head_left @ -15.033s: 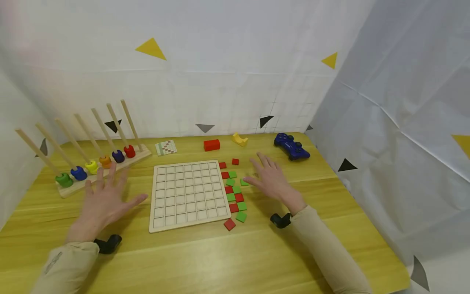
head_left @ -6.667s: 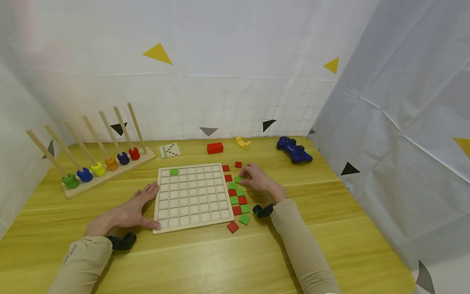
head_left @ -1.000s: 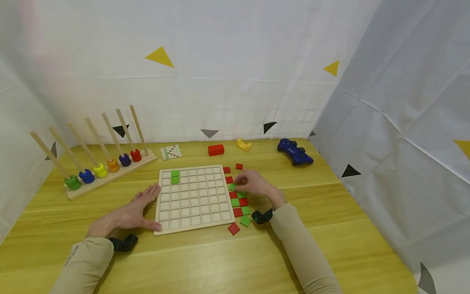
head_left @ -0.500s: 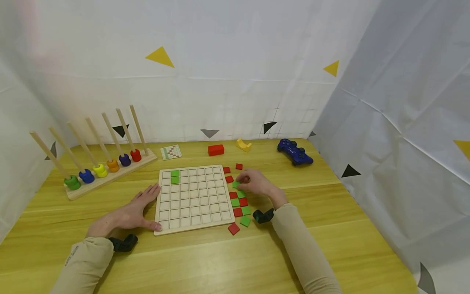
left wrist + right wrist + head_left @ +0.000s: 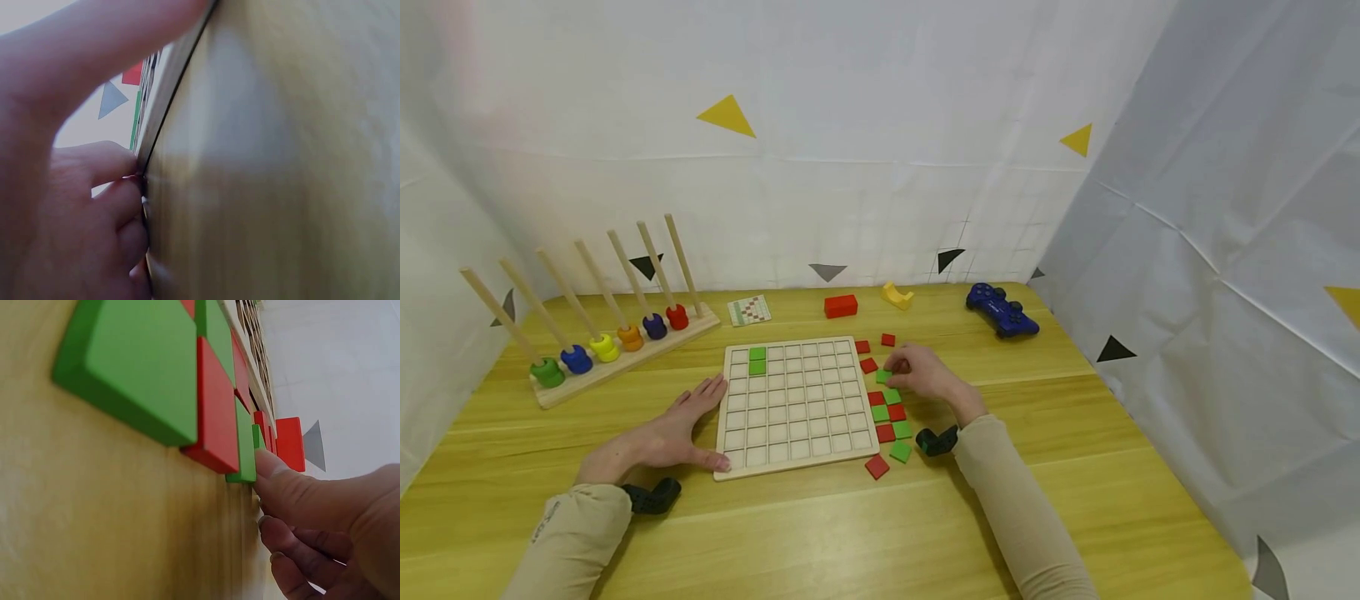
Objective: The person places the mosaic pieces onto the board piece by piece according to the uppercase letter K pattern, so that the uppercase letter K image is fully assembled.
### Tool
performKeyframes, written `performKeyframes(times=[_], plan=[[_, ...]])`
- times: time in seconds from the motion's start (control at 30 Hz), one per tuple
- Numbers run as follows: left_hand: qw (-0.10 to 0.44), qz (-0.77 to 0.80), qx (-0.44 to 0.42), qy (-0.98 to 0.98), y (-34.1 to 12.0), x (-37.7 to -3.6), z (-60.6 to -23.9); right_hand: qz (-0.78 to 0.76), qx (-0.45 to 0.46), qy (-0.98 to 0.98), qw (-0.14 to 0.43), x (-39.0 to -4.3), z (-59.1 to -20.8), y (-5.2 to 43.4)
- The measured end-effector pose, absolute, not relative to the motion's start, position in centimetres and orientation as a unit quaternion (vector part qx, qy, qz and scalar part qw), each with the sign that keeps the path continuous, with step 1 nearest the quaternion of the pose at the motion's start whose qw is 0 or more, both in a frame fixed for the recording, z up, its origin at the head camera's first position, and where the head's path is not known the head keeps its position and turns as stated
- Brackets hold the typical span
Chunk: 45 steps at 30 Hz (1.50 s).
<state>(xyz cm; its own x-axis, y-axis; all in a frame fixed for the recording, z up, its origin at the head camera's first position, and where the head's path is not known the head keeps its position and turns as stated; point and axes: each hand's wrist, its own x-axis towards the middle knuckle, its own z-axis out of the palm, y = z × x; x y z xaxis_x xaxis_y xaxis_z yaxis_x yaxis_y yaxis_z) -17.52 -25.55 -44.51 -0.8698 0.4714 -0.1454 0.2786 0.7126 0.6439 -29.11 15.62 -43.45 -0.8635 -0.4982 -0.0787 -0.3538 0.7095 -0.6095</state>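
While your left hand [image 5: 662, 435] rests along the left side of the gridded board [image 5: 797, 412], your right hand [image 5: 927, 373] pinches a green tile [image 5: 882, 377] just off the board's right side. Left hand: fingers loosely spread, fingertips at the edge, thumb on the near left corner. Right hand: your thumb tip touches the tile in the right wrist view; your index contact is hidden there behind the thumb, remaining visible fingers bent.

Your board lies flat on the desk [image 5: 797, 542]. Two placed tiles [image 5: 757, 367], both green, fill the two farthest cells of its second column from the left.

Your pinched tile sits between a red tile [image 5: 868, 366] on its far side and a mixed cluster [image 5: 897, 412] of red and green tiles on its near side. Closest to you in that strip: a cornerwise red piece [image 5: 877, 467].

Back of your desk, left to right: peg rack [image 5: 628, 358] with coloured rings low on six pegs, patterned card [image 5: 750, 311], red block [image 5: 841, 307], yellow curved block [image 5: 897, 297], blue game controller [image 5: 1002, 311]. Your sleeves [image 5: 1018, 504] are beige.
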Motion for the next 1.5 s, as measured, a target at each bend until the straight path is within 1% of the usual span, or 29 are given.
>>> performKeyframes(times=[0.57,0.73,0.83,0.97,1.17,1.5], plan=[[0.159,0.322,0.203,0.911,-25.4,-17.4,-44.4,-0.304,-0.243,0.914,0.116,-29.0,-43.5,16.0],[0.165,0.318,0.200,0.912,-25.3,-17.5,-44.3,-0.300,-0.282,0.908,0.082,-28.8,-42.6,15.5],[0.161,0.319,0.202,0.912,-25.4,-17.5,-44.3,-0.288,-0.313,0.903,0.066,-28.7,-41.7,14.4],[0.160,0.318,0.201,0.913,-25.5,-17.5,-44.4,-0.270,-0.334,0.901,0.067,-28.5,-40.5,12.0],[0.158,0.321,0.201,0.912,-25.6,-17.5,-44.4,-0.267,-0.346,0.894,0.098,-28.2,-39.5,8.1],[0.158,0.321,0.204,0.911,-25.5,-17.3,-44.1,-0.247,-0.359,0.890,0.134,-27.6,-39.2,2.3]])
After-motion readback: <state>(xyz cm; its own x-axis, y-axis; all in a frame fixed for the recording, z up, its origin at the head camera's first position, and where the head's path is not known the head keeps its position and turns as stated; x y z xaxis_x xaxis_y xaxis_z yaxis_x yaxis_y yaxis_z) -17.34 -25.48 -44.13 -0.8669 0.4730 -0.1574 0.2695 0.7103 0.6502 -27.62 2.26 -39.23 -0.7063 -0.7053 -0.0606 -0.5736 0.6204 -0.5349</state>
